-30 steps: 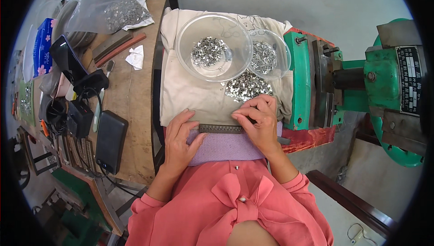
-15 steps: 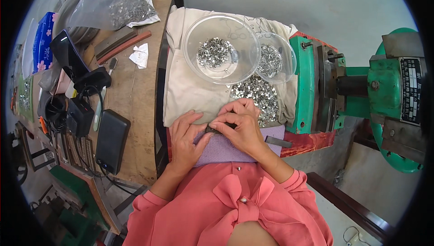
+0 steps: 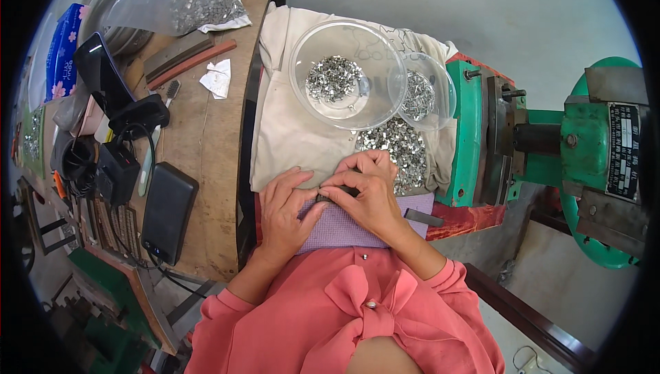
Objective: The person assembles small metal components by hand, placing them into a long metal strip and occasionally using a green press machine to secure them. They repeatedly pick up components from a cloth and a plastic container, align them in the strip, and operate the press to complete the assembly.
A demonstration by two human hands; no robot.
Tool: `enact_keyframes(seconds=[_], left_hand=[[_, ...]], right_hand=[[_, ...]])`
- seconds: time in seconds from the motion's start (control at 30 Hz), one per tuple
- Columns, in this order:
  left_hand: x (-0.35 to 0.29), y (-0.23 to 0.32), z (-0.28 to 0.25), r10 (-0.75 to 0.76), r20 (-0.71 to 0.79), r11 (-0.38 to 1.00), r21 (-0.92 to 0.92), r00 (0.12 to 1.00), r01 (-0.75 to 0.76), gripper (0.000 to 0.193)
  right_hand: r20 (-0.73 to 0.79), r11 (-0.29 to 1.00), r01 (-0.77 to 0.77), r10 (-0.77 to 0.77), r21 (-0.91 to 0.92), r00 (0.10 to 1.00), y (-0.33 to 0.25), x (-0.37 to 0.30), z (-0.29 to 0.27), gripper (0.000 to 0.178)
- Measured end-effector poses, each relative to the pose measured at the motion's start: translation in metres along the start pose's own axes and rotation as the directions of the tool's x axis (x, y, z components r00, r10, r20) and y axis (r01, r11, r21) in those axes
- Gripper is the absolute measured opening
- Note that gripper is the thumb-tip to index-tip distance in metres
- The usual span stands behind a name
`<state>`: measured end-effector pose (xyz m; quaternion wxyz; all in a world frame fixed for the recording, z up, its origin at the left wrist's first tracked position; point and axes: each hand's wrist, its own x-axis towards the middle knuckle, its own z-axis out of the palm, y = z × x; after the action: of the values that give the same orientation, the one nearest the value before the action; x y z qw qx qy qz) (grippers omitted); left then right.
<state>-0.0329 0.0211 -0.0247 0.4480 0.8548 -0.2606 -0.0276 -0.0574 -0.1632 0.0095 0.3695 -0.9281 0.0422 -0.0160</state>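
Low over a purple cloth (image 3: 330,232), my two hands meet at a short dark bar (image 3: 323,198). My right hand (image 3: 371,192) is closed round it, thumb on the near side and fingers curled over the top, hiding most of it. At the bar's left end, the thumb and forefinger of my left hand (image 3: 283,207) pinch close; whether a small piece sits between the fingertips is too small to tell. Just beyond my right hand lies a loose pile of small shiny metal pieces (image 3: 402,150) on a beige cloth (image 3: 282,126).
A large clear tub (image 3: 295,92) and a smaller one (image 3: 450,99) hold metal pieces. Another dark bar (image 3: 424,217) lies right of my hands. A green machine vise (image 3: 462,133) stands at the right. On the left wooden table (image 3: 213,140) are a power bank (image 3: 170,212) and phone (image 3: 103,75).
The view has shifted slightly. Both hands keep nearly the same place and grip round the dark bar, with only slight finger movement.
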Motion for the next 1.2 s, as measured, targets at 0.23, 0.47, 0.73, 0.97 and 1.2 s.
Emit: enact_keyframes(seconds=[0.23,0.47,0.73,0.97,1.2], left_hand=[[-0.001,-0.002,0.001,-0.002,-0.001,1.0,-0.002,1.0,0.002,0.026],[0.0,0.0,0.0,-0.001,-0.005,1.0,-0.005,1.0,0.001,0.026],[0.0,-0.001,0.0,0.006,0.002,1.0,0.0,1.0,-0.006,0.027],[0.0,0.001,-0.001,0.004,0.004,1.0,0.003,1.0,-0.004,0.027],[0.001,0.001,-0.001,0.002,0.002,1.0,0.003,1.0,-0.002,0.027]], right_hand=[[0.018,1.0,-0.008,0.008,0.002,1.0,-0.003,0.002,-0.003,0.012],[0.028,1.0,0.017,-0.017,-0.003,0.999,0.003,0.002,-0.005,0.012],[0.045,0.999,0.002,0.0,-0.044,0.999,-0.002,0.002,-0.008,0.013],[0.019,0.999,-0.015,0.016,-0.034,1.0,0.001,-0.002,-0.011,0.013],[0.015,0.997,-0.03,0.031,-0.071,0.999,0.008,-0.008,-0.014,0.014]])
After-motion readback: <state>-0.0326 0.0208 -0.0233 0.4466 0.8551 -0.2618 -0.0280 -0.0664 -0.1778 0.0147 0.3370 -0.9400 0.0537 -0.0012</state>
